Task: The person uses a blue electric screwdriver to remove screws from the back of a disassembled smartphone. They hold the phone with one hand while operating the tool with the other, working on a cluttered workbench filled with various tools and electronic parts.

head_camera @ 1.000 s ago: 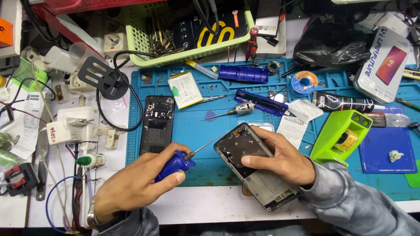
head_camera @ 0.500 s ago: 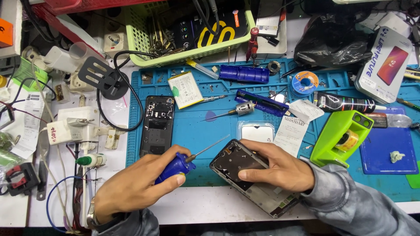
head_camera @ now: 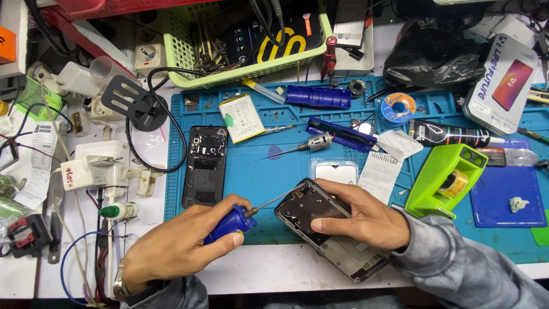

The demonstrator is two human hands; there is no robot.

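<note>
My left hand grips a blue-handled screwdriver at the front edge of the blue work mat. Its thin shaft points right, with the tip at the top edge of an opened phone. My right hand lies over that phone and holds it tilted on the mat's front edge. The phone's dark inside faces up. A black phone back panel lies on the mat to the left. A white-and-green battery lies behind it.
A green basket of tools stands at the back. A green tape dispenser, a black glue tube, a solder spool and a phone box lie right. Chargers, plugs and cables crowd the left side.
The opened phone has turned and slid toward the table's front edge under my right hand, uncovering a small clear piece on the mat. The screwdriver hand has hardly moved.
</note>
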